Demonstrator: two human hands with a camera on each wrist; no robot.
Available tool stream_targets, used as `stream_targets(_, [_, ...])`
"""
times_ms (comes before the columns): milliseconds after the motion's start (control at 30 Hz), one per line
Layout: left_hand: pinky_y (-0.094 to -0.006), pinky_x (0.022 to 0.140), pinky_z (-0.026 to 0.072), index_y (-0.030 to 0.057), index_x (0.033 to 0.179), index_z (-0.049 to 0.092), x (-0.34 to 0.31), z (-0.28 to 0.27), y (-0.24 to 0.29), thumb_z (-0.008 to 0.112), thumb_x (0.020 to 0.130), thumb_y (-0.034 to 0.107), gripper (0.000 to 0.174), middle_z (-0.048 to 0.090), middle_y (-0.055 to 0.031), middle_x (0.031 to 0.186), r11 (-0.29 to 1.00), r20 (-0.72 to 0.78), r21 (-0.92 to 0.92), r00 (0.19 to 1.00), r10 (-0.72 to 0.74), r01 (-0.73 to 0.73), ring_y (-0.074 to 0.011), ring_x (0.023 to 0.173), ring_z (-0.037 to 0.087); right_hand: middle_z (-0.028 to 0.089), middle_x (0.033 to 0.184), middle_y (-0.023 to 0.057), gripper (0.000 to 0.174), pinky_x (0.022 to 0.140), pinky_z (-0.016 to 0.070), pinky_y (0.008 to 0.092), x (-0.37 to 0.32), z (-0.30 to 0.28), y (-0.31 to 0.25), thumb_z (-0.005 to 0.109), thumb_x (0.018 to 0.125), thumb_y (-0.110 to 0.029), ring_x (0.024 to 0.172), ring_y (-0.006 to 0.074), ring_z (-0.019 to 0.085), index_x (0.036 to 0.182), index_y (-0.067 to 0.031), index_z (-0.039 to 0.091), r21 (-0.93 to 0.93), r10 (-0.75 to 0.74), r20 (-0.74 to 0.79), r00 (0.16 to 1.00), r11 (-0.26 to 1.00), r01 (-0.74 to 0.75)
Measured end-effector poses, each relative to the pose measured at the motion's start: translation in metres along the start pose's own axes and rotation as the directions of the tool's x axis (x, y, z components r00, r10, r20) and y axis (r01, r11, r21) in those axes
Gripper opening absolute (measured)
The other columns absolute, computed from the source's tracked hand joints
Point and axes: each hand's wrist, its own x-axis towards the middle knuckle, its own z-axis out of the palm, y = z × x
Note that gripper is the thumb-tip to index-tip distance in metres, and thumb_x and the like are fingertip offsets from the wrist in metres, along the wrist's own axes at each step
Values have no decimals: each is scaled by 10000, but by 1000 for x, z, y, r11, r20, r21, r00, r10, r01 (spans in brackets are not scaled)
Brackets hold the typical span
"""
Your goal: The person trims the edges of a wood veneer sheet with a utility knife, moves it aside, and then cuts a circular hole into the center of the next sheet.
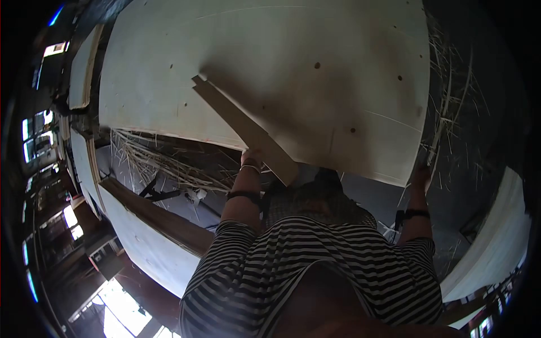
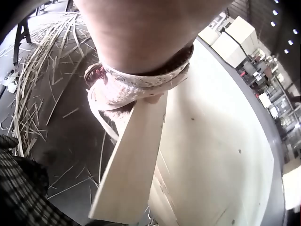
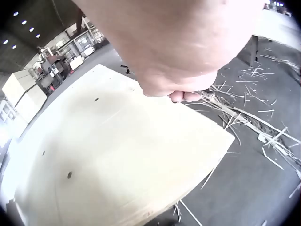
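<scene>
A wide, pale plywood sheet (image 1: 270, 50) with dark knots lies flat in front of me, its near edge close to my body. My left hand (image 1: 252, 158) grips a narrow wooden board (image 1: 245, 121) at the sheet's near edge. This board slants over the sheet, its far end stepped like two stacked pieces. In the left wrist view a cloth band (image 2: 141, 89) wraps that hand, hiding most of its fingers. My right hand (image 1: 418, 179) is down at the sheet's right near corner. Bent fingertips (image 3: 178, 97) show at the sheet's edge; I cannot tell what they hold.
Thin wood slivers (image 1: 163, 160) litter the floor at the left, and more slivers (image 1: 448, 112) lie along the right side. Stacked sheets (image 1: 152, 242) stand at the near left. Another pale sheet (image 1: 490, 242) curves up at the right edge of the head view.
</scene>
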Motion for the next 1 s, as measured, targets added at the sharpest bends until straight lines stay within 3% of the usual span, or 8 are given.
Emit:
stream_targets(33, [-378,845,481,152,1151,585,19,-9,-26,498,815,494,487,606,-120,1141,881,-93,472,992,86,-32,-276,1050,582,620,942,240,507,732,486,478,-6,8,-2,542,849,-470,871,405,596,1037,-3,600,9,-39,6,999,999,39])
stream_targets(133, [-407,814,500,163,1164,562,17,-37,-56,437,872,331,359,606,-119,1118,880,-163,474,978,127,-35,-316,999,595,632,943,213,492,732,489,460,-40,33,-48,573,835,-469,884,382,605,1015,-12,599,73,-162,17,987,984,160])
stream_targets(467, [-386,676,508,19,838,617,-10,-210,-204,639,748,282,278,653,-156,793,888,-448,-459,865,-226,-5,-294,779,651,632,896,213,468,726,482,415,-266,158,-320,691,761,-385,852,364,617,1009,-5,574,346,-571,142,808,794,500])
stream_targets(500, [-377,651,502,19,839,616,37,-208,-276,624,755,263,259,651,-149,784,929,-481,-184,853,201,-322,-290,763,649,630,886,220,486,719,482,416,-290,174,-344,700,745,-394,843,368,617,1007,-5,572,351,-604,159,781,774,527])
stream_targets(600, [-360,638,496,41,842,625,4,-274,-278,609,755,272,247,650,-133,791,974,-573,-228,809,-131,-4,-270,741,637,625,913,220,488,749,471,437,-353,220,-404,690,722,-417,871,368,610,970,-9,585,367,-686,247,684,720,589])
stream_targets(733, [-352,676,492,62,883,620,46,-318,-319,633,738,302,281,651,-124,859,880,-510,-371,857,73,-296,-258,802,630,621,949,217,484,786,461,452,-405,214,-482,667,728,-418,909,372,600,979,-12,585,337,-775,313,549,631,699])
stream_targets(867, [-326,719,488,64,998,591,90,-369,-316,617,763,257,306,646,-88,908,988,-504,-127,864,12,-88,-217,833,622,626,937,205,486,775,466,451,-402,206,-542,662,736,-403,896,379,598,1019,-19,570,305,-738,350,577,672,674])
stream_targets(1000, [-326,734,487,78,1003,520,136,-426,-297,579,822,302,294,636,-65,943,863,-403,-433,912,75,-262,-218,857,618,631,893,181,440,751,468,447,-382,231,-606,644,767,-384,869,372,601,1018,-31,567,371,-634,198,747,754,542])
